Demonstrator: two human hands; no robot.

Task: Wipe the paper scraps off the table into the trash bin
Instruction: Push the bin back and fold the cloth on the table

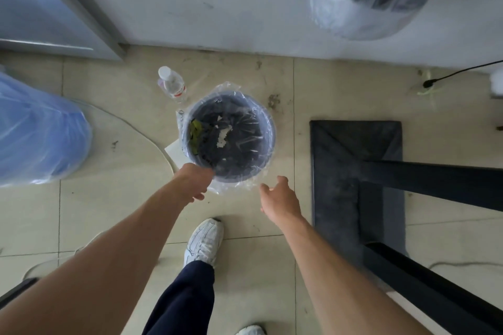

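Note:
A round blue-grey trash bin [268, 128] lined with a clear plastic bag stands on the tiled floor below me. White paper scraps [223, 136] and some yellow-green waste lie at its bottom. My left hand [195, 182] grips the bin's near left rim, fingers curled over the edge. My right hand [280, 197] hovers just off the near right rim with relaxed, spread fingers, holding nothing. The table top is out of view.
A black table base plate [353, 144] and two dark legs lie to the right. A clear bottle [172, 84] stands behind the bin, a blue bagged bundle [38, 128] at left. My white shoe [204, 242] is below the bin. Cables run across the floor.

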